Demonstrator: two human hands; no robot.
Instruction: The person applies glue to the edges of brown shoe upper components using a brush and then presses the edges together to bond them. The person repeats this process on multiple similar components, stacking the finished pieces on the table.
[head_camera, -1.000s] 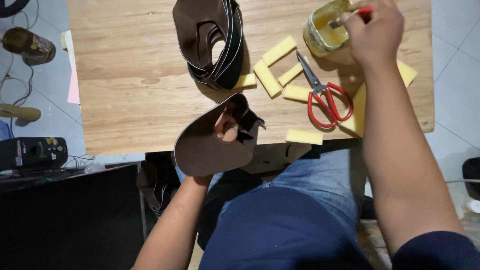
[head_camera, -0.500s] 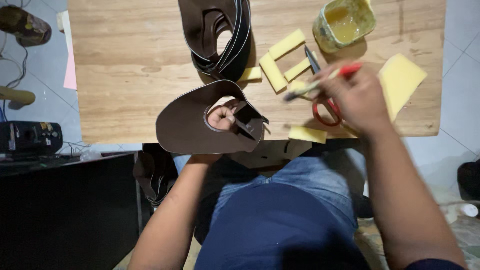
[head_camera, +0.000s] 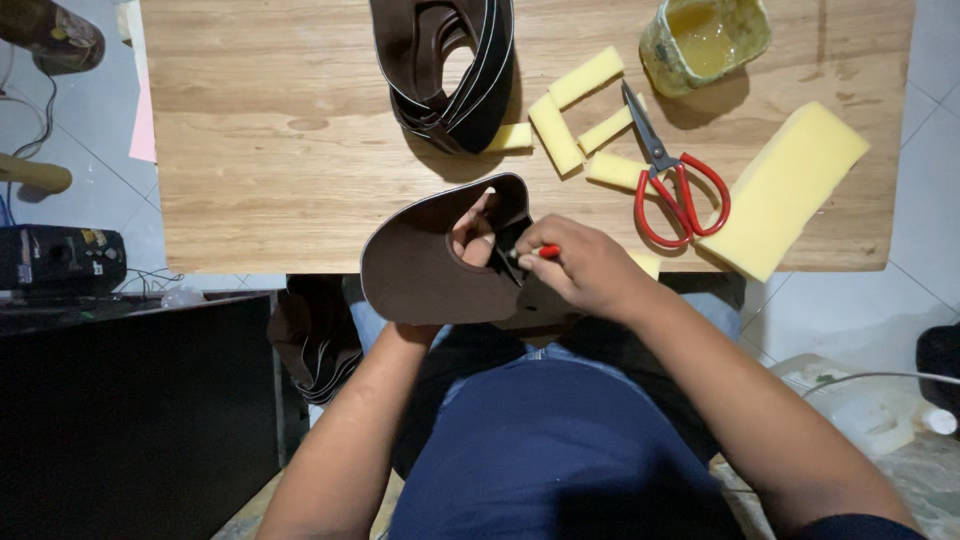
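- A curved brown leather piece (head_camera: 425, 270) hangs over the wooden table's (head_camera: 280, 150) near edge, held from below by the left hand (head_camera: 472, 232), whose fingers poke up through its cut-out, curled around the leather.
- The right hand (head_camera: 585, 268) pinches a red-handled tool (head_camera: 540, 252), its tip at the cut-out's edge.
- A stack of dark leather pieces (head_camera: 450, 70) lies at the far edge.
- Toward the right edge: yellow foam strips (head_camera: 585, 78), red scissors (head_camera: 675, 185), a large foam block (head_camera: 785, 185), a glue jar (head_camera: 705, 38).
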